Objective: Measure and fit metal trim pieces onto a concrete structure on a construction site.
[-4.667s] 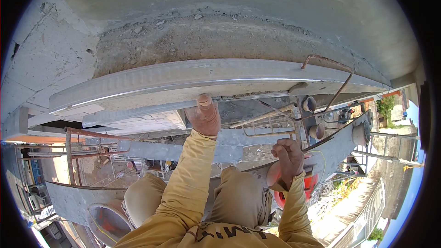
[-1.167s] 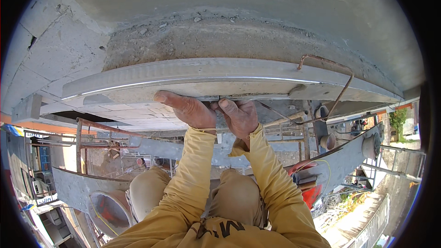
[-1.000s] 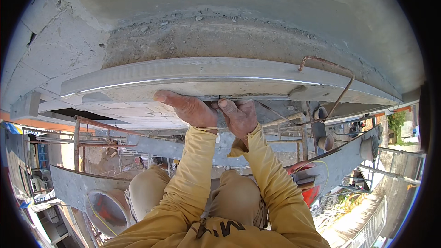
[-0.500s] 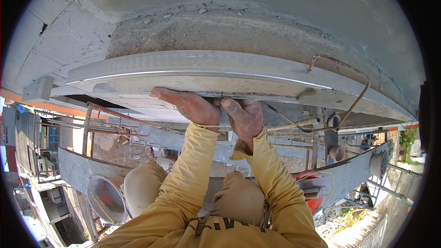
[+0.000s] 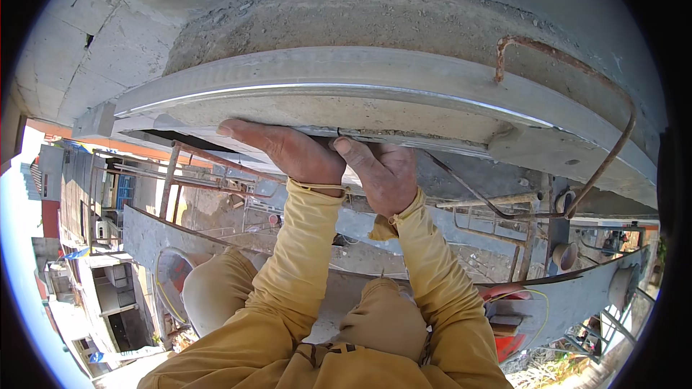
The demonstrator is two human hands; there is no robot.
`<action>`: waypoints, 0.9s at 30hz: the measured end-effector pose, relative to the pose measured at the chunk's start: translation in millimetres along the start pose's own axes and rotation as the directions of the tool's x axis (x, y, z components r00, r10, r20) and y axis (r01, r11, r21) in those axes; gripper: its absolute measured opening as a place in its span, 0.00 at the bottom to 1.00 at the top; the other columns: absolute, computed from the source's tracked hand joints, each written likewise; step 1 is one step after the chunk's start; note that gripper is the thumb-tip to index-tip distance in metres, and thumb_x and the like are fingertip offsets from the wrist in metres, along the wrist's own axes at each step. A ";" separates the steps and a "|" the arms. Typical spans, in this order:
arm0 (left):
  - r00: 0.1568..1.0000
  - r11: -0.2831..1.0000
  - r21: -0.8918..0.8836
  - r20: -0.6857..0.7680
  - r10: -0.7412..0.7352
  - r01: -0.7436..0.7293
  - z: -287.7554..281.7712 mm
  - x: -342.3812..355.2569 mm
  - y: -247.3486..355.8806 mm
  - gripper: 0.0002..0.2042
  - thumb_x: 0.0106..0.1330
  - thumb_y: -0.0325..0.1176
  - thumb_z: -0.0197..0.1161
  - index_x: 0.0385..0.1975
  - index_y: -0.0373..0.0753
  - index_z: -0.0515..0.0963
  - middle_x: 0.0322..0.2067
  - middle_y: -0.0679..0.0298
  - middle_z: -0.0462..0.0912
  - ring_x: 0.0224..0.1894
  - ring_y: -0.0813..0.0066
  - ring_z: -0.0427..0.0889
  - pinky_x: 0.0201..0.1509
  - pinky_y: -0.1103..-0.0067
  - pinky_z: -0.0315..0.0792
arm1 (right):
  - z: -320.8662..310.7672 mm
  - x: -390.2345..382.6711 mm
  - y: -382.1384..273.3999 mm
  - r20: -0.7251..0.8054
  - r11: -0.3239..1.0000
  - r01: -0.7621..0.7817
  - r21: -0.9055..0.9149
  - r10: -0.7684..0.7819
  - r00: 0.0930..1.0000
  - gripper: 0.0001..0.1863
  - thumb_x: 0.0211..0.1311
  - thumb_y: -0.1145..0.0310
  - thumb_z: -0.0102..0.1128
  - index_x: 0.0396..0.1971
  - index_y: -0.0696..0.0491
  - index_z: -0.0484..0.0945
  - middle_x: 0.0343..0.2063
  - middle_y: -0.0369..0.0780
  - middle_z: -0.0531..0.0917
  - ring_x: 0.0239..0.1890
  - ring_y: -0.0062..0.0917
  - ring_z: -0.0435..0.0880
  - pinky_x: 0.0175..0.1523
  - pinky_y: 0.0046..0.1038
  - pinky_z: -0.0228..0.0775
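Left hand (image 5: 306, 158) and right hand (image 5: 387, 176), fingers hidden so I cannot tell their grip, meet at a grey strip (image 5: 453, 147) running rightward from them, probably stiff, best held from beneath.

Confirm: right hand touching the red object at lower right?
Apart. The head view shows the right hand up by the ledge, the red object well below, background visible between.
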State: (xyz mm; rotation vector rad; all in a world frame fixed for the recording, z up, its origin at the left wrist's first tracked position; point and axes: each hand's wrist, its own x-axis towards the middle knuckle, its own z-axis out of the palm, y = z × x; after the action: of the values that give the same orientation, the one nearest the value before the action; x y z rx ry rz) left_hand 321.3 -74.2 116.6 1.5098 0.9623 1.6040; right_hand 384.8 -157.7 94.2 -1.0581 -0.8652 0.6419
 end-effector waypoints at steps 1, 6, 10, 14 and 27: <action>1.000 1.000 0.010 0.001 0.008 -0.008 1.3 0.4 2.0 0.37 0.72 0.58 0.23 0.67 0.34 0.25 0.69 0.51 0.33 0.70 0.61 0.42 0.74 0.69 0.38 | 1.1 0.8 -0.3 0.001 1.000 0.001 0.013 -0.001 1.000 0.15 0.59 0.67 0.62 0.43 0.60 0.78 0.38 0.43 0.83 0.40 0.25 0.80 0.48 0.25 0.70; 0.990 0.950 -0.279 0.045 -0.135 0.143 7.6 4.8 16.8 0.42 0.66 0.67 0.20 0.69 0.38 0.34 0.69 0.55 0.41 0.69 0.63 0.47 0.73 0.70 0.45 | 1.6 1.3 6.8 0.010 0.998 0.028 0.053 -0.028 1.000 0.15 0.58 0.68 0.62 0.43 0.60 0.77 0.38 0.42 0.83 0.37 0.25 0.80 0.46 0.27 0.71; 0.979 0.930 -0.308 0.038 -0.199 0.201 13.5 2.0 32.4 0.42 0.65 0.69 0.22 0.69 0.41 0.36 0.68 0.56 0.43 0.68 0.62 0.49 0.72 0.69 0.48 | 0.4 2.4 -0.2 0.019 0.995 0.023 0.100 -0.025 1.000 0.16 0.58 0.68 0.63 0.43 0.60 0.77 0.37 0.42 0.83 0.37 0.25 0.80 0.46 0.27 0.71; 0.965 0.905 -0.357 -0.029 -0.259 0.232 16.2 0.6 35.6 0.43 0.63 0.71 0.26 0.69 0.44 0.39 0.67 0.55 0.46 0.67 0.61 0.51 0.70 0.69 0.51 | 1.5 1.0 -9.4 0.033 0.993 -0.054 0.104 0.050 0.998 0.15 0.59 0.69 0.63 0.43 0.61 0.79 0.40 0.41 0.83 0.41 0.20 0.78 0.50 0.24 0.68; 0.954 0.895 -0.353 -0.026 -0.300 0.272 18.0 -0.5 36.2 0.44 0.62 0.72 0.27 0.69 0.43 0.39 0.67 0.55 0.46 0.67 0.60 0.51 0.71 0.68 0.49 | -2.4 -1.0 0.9 0.080 0.998 -0.009 0.066 0.004 0.997 0.14 0.58 0.75 0.62 0.44 0.62 0.77 0.40 0.41 0.83 0.42 0.21 0.79 0.50 0.25 0.69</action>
State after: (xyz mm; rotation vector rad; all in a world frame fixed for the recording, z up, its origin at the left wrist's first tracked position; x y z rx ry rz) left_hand 338.9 -90.6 149.1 1.0188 0.8457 1.5310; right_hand 386.3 -159.3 92.6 -0.9815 -0.9038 0.7171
